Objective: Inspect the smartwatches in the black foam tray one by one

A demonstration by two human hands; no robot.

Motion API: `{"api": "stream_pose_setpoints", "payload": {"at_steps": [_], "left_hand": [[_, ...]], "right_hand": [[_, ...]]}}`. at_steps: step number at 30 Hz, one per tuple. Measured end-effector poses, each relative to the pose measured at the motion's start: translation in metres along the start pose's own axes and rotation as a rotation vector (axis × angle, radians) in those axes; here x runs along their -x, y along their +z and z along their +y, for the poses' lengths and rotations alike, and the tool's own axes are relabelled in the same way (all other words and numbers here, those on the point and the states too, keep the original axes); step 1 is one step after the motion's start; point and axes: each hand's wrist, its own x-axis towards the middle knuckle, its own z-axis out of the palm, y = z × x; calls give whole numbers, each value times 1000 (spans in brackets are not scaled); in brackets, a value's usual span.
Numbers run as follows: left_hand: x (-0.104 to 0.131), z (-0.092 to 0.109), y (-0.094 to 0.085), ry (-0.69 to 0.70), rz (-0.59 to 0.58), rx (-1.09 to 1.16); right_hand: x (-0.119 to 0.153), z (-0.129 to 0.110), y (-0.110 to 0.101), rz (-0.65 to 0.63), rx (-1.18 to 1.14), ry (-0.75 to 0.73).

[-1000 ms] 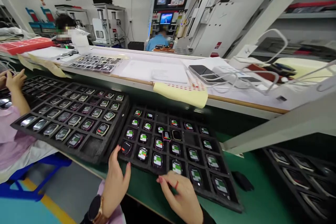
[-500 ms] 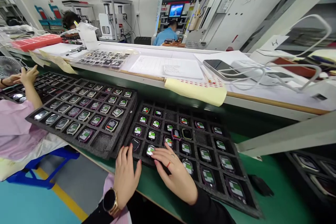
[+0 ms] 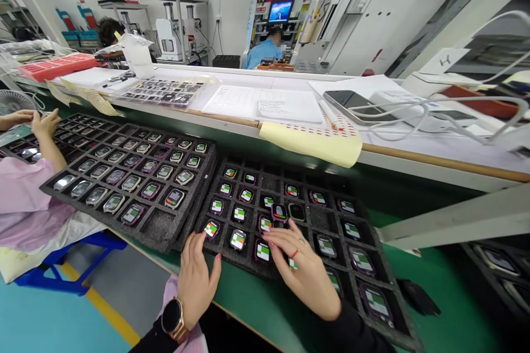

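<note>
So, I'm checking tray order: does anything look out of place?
Yes: by the right hand, one watch seems perched across a divider of the tray, rather than lying between dividers like most others.

White wall, yellow-striped floor

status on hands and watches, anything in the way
Left hand open, at lit corner smartwatch. Right hand open over foam tray, hiding some smartwatches. Nothing visibly gripped.
</note>
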Motion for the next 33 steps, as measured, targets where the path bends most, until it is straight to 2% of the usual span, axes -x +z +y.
{"api": "stream_pose_setpoints", "payload": {"at_steps": [3,5,9,11,13,16,20,24,33], "left_hand": [[0,0,2,14,13,-17],[1,0,2,18,29,-18],[1,1,3,19,55,-9],[2,0,4,23,70,-10],[2,0,4,27,84,-13],[1,-2,6,32,87,-21],[0,-2,6,32,85,-22],[0,-1,6,5,49,-20],[1,2,4,-35,-58,-117]], "right_hand": [[-10,17,-17,-10,93,7],[-17,31,-30,-62,178,34],[-28,65,-47,-358,303,129],[-30,83,-47,-510,334,191],[-32,98,-43,-581,361,244],[-33,113,-31,-579,378,280],[-31,119,-19,-595,320,272],[-30,119,-18,-629,277,310],[-27,126,-12,-602,242,322]]}}
